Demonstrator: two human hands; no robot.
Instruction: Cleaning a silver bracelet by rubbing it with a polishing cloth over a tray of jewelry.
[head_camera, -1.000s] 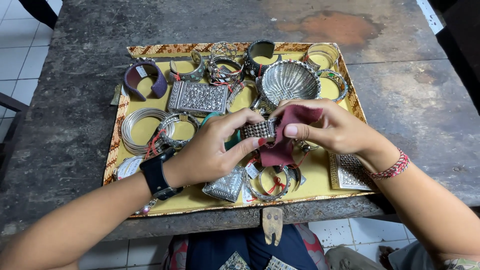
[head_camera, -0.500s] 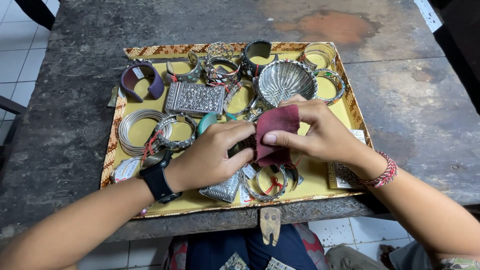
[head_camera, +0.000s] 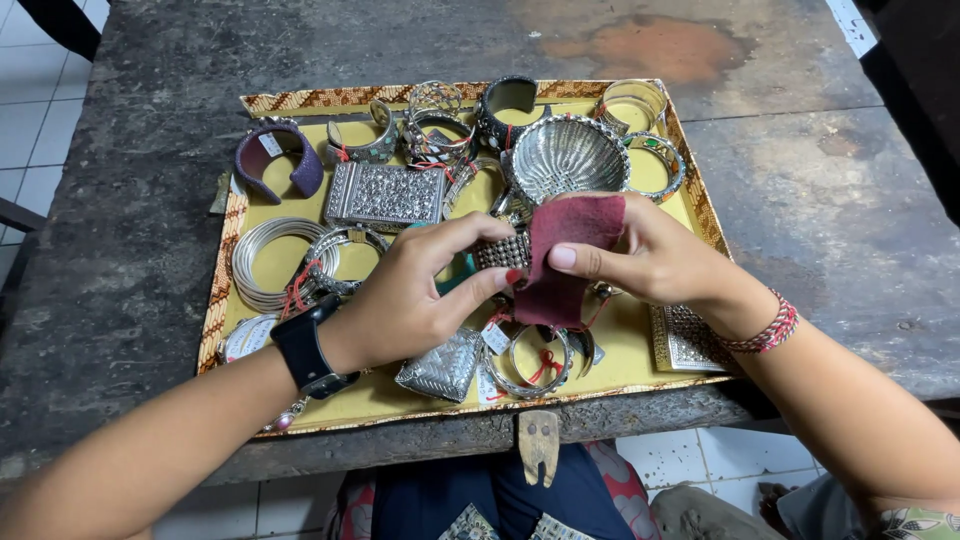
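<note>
Over the middle of a yellow tray (head_camera: 655, 218), my left hand (head_camera: 415, 295) pinches a studded silver cuff bracelet (head_camera: 500, 252) between thumb and fingers. My right hand (head_camera: 650, 255) presses a dark red cloth (head_camera: 565, 255) against the cuff's right side, thumb on the cloth's front. Most of the cuff is hidden by the cloth and fingers. A black watch sits on my left wrist and a red braided band on my right.
The tray holds several silver pieces: a shell-shaped bowl (head_camera: 567, 155), a studded rectangular box (head_camera: 388, 193), stacked thin bangles (head_camera: 265, 258), a purple cuff (head_camera: 270, 160), a woven silver pouch (head_camera: 443, 368). It rests on a dark worn table (head_camera: 820, 170); tiled floor lies at left.
The cloth slid from covering the cuff to its right side, so the studded cuff shows again. Both hands shifted slightly upward over the tray.
</note>
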